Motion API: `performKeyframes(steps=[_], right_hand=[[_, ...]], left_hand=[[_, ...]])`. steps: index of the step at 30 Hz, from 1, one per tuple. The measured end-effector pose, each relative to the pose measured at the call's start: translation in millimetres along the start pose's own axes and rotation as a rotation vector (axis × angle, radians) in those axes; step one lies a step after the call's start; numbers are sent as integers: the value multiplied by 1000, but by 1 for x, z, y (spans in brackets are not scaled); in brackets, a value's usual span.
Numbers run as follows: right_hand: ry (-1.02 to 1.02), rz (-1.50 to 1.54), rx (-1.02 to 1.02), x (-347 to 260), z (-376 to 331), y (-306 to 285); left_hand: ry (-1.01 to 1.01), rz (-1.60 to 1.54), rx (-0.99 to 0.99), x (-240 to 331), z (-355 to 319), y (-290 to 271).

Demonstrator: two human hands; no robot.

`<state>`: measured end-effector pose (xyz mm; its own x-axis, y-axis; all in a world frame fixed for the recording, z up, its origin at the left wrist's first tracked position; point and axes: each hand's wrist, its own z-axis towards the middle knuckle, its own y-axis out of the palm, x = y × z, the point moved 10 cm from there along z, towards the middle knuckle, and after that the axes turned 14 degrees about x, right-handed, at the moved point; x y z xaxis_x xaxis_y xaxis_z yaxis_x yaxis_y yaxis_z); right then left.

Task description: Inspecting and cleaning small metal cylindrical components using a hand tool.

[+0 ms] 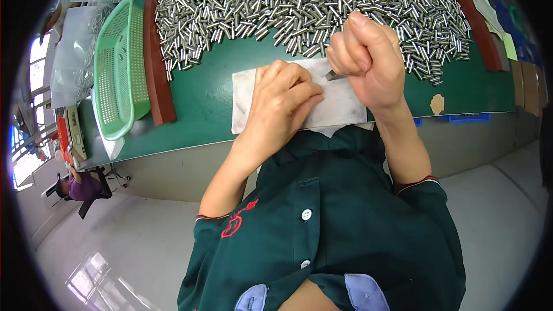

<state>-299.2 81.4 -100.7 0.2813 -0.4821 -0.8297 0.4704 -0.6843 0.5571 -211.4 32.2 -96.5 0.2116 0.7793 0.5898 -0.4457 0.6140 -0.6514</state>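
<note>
My left hand point(282, 95) rests over a white, smudged cloth or sheet point(243, 101) at the table's front edge. Its fingers are bent, with thumb and forefinger pressed together; whatever they pinch is hidden. To the right, my right hand point(368, 60) is closed in a fist, raised slightly over the sheet's right end. A short, dark metal tip point(333, 75) pokes out of the fist toward the left hand, while the rest of it is covered by the fingers. Beyond both hands lies a wide heap of small shiny steel pins point(299, 6).
Dark red bars point(151, 52) flank the heap on the green tabletop point(199, 101). A green perforated basket point(121, 69) stands at left, near clear bags of metal parts point(75, 52). A tan scrap point(437, 104) lies at right. Someone in purple point(86, 187) sits far left.
</note>
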Motion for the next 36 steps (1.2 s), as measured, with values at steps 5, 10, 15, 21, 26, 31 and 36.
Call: performKeyframes(steps=[5,10,15,21,26,31,36], right_hand=[[-8,7,2,0,-1,-1],[-5,20,20,1,-2,-1],[19,35,27,1,-2,-2],[39,42,21,2,-4,-1],[36,15,36,2,-5,-2],[37,8,37,2,-5,-2],[28,31,31,0,-4,-2]], left_hand=[[121,93,1,11,-4,4],[249,208,54,24,-5,-2],[-34,495,279,-15,-44,-106],[-679,978,290,-88,-186,-235],[-931,1313,247,-98,-284,-269],[-1181,1184,500,-96,-291,-280],[-619,1059,623,-56,-162,-246]])
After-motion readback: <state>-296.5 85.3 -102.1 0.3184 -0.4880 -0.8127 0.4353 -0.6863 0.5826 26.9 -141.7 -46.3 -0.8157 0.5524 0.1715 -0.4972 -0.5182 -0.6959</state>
